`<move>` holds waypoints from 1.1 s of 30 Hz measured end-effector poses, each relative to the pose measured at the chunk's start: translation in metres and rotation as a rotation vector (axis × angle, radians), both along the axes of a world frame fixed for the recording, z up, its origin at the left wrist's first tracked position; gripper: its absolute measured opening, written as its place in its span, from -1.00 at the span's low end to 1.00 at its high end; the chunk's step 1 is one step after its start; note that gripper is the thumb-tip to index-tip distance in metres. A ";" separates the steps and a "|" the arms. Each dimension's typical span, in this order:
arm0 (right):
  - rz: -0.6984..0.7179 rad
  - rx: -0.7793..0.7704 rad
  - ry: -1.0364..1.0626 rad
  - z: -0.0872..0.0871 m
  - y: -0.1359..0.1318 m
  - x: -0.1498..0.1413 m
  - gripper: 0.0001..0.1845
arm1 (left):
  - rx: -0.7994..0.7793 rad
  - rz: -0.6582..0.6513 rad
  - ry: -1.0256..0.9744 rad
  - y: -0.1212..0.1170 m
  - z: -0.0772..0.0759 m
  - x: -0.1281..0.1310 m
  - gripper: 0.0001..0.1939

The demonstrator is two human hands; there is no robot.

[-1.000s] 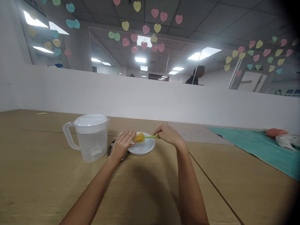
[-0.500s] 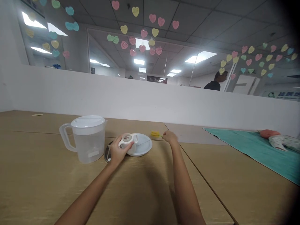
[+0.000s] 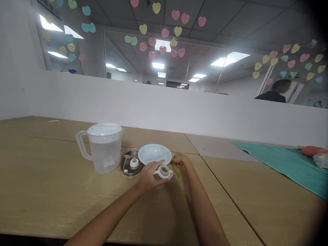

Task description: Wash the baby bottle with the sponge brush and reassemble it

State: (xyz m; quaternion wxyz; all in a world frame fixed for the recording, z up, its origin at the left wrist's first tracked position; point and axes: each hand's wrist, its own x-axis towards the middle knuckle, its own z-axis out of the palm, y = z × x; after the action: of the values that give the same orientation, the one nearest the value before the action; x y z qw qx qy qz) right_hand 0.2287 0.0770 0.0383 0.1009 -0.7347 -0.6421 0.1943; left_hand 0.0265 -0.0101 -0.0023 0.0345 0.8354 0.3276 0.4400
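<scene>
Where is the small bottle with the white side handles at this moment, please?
In the head view, the bottle is near the centre, held in the left hand, just nearer the wearer than the white plate and left of the green handle.

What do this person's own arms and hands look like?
The left hand and right hand are ungloved. The left forearm and right forearm are slim and bare, with no sleeve, watch or bracelet showing. Rings can't be ruled out.

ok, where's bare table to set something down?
Two bare patches: table in front of the pitcher, left of the left forearm; and table between the right forearm and teal cloth. Crowded around the steel tray, plate, left hand and right hand.
</scene>
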 end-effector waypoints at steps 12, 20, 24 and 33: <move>-0.017 0.324 -0.114 0.006 0.010 -0.027 -0.59 | 0.075 0.014 -0.005 0.015 0.008 -0.018 -0.19; -0.052 0.419 -0.157 0.011 0.009 -0.034 -0.75 | 0.039 0.680 -0.013 0.043 0.019 -0.073 -0.71; -0.030 0.531 -0.136 0.023 0.005 -0.040 -0.80 | -0.189 0.900 0.245 0.049 0.017 -0.090 -0.70; 0.291 0.935 0.227 0.043 -0.013 -0.081 -0.87 | -0.497 0.922 0.392 0.055 0.013 -0.095 -0.76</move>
State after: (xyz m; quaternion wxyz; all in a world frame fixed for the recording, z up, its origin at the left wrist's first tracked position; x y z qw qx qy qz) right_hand 0.1479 0.0640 0.0813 0.4603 -0.4881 -0.7412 -0.0234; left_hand -0.0688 0.0450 0.0106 -0.0270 0.6384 0.7533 0.1556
